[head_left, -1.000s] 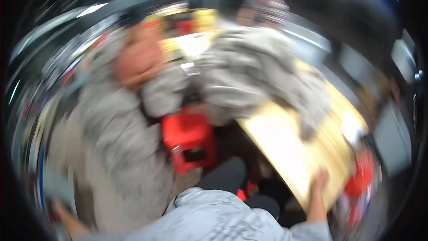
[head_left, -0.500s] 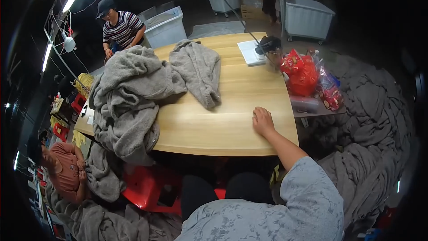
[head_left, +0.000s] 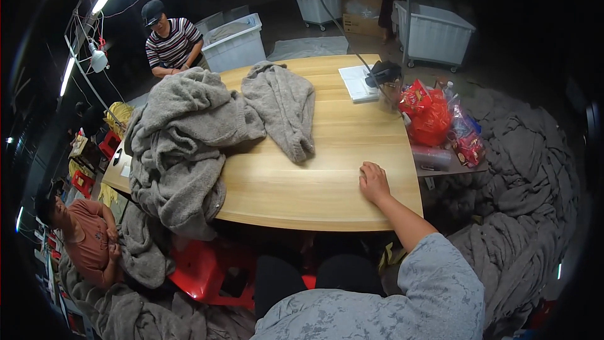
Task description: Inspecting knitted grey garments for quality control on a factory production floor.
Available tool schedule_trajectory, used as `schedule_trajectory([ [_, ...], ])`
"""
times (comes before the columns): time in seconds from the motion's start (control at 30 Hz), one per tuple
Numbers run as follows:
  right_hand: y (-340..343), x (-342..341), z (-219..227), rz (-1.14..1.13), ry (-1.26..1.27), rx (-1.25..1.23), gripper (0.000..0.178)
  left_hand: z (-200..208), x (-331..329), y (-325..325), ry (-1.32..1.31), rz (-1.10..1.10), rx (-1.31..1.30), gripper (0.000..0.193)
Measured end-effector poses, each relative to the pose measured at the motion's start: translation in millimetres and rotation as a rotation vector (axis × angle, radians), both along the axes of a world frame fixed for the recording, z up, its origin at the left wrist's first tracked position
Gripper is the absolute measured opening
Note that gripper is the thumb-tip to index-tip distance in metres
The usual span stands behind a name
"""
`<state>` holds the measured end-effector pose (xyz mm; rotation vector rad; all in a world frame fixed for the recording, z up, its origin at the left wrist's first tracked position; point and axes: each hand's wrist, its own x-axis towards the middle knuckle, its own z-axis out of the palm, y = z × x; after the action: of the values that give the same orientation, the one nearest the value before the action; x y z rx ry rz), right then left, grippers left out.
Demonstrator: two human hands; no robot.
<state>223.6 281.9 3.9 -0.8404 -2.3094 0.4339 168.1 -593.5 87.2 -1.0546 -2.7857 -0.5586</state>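
My right hand [head_left: 375,182] rests on the light wooden table [head_left: 340,195] near its right front corner. Its fingers are loosely bent on the wood, with nothing visible in them. My left hand is out of sight. Left of centre, a heaped grey-brown knitted garment [head_left: 182,126] covers the table's left part and hangs over the front edge. Beside it, nearer the middle, lies a knitted piece like a sleeve [head_left: 281,110], narrowing toward me. Both knits lie apart from my right hand.
A notepad [head_left: 360,84] and a dark object [head_left: 384,74] sit at the far right. Bags, including a red one [head_left: 431,119], crowd a side shelf. Grey fabric [head_left: 522,170] is heaped at right. A red stool [head_left: 201,271] stands below. Co-workers are at left, beside white bins [head_left: 233,44].
The whole view has shifted slightly, with the table now a little lower in the picture. My right hand stays in place on the table, and the knits lie as before.
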Motion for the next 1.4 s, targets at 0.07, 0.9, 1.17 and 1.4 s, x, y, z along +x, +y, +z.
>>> schedule_trajectory([
  [0.07,-0.4,-0.1,1.1,-0.001,-0.005,0.0,0.024,-16.5,4.4,-18.8,-0.004,0.063,0.0,0.049],
  [0.9,-1.2,-1.2,-2.5,-0.017,0.045,0.023,0.021,-77.2,-103.4,-74.4,0.05,0.777,0.058,0.079],
  [1.17,0.6,-1.1,-1.2,-0.025,0.039,-0.01,0.019,-65.5,-180.4,-94.8,0.055,0.998,0.03,0.089],
  [1.4,1.1,-2.9,-4.7,-0.042,0.054,0.011,0.019,-59.5,-233.6,-85.8,0.025,1.217,0.026,0.098],
])
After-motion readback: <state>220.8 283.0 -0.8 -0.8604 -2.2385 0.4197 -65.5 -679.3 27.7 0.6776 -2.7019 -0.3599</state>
